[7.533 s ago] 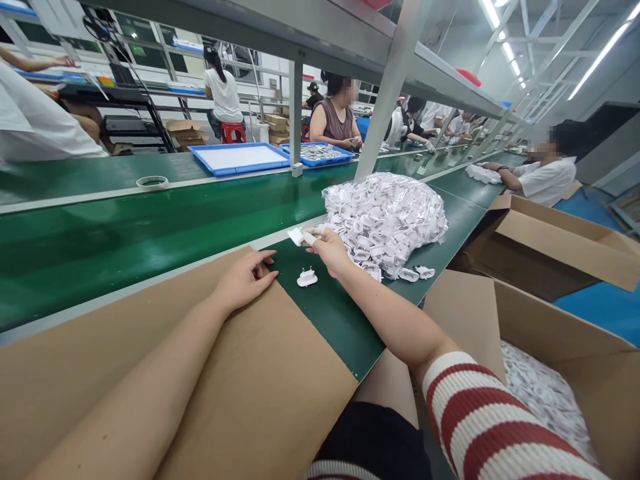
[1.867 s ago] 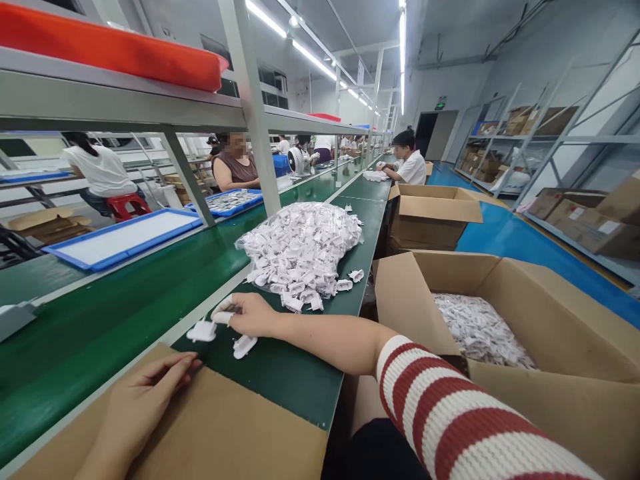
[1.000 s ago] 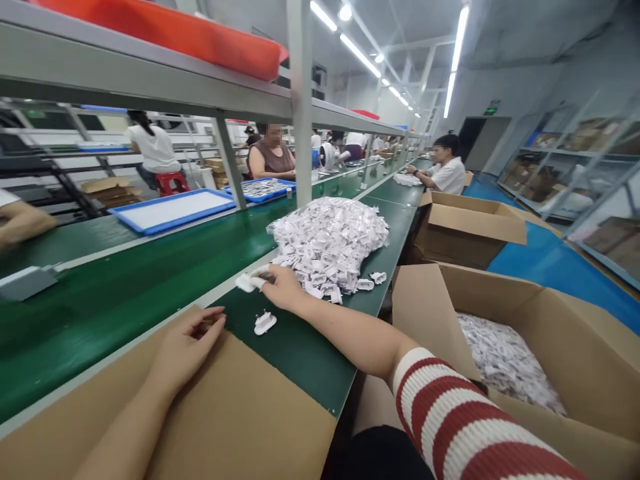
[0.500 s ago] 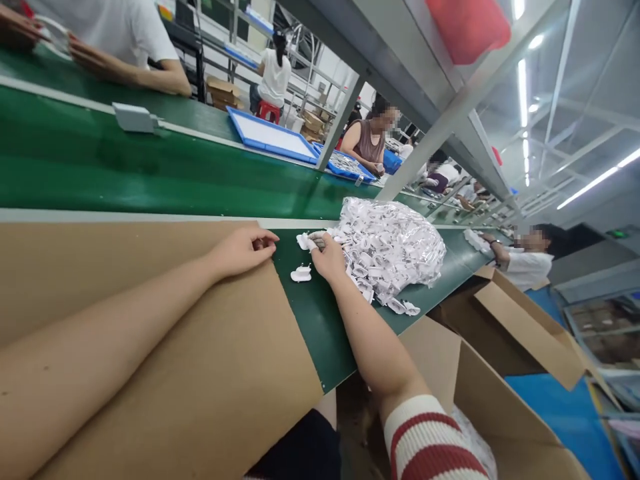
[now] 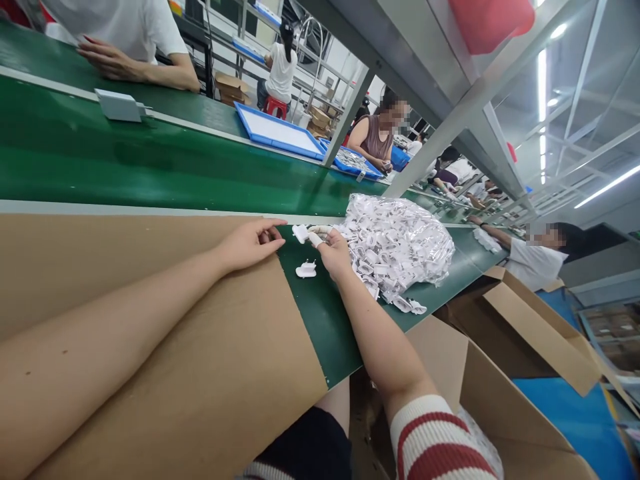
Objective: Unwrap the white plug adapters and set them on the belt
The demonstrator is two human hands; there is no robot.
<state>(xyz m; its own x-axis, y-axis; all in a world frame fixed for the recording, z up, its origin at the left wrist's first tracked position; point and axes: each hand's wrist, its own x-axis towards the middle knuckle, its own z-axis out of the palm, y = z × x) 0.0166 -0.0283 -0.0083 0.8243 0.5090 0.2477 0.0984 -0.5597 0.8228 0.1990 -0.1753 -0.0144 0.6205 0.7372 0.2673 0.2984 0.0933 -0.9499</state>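
Note:
My right hand (image 5: 334, 253) pinches a small white plastic part (image 5: 300, 233) at its fingertips, some of which have pale coverings. A second white plastic part (image 5: 306, 269), with thin prongs sticking up, lies on the green bench just below that hand. Right beside my right hand is a big heap of similar white parts in a clear plastic bag (image 5: 400, 247), some spilling out. My left hand (image 5: 253, 243) rests over the corner of a brown cardboard sheet (image 5: 190, 360). Its index finger and thumb are apart, with nothing seen between them.
Beyond the bench runs a green conveyor belt (image 5: 200, 180), with a white box-shaped piece (image 5: 119, 105) at its far edge. Blue trays (image 5: 280, 137) stand behind it. Open cardboard boxes (image 5: 510, 413) sit low at the right. Slanted metal posts (image 5: 350, 117) rise ahead; several people sit around.
My right hand has drawn the white part slightly up and toward my left hand. The fingers of my left hand have spread. Across the belt, a co-worker's hands no longer show the white loop.

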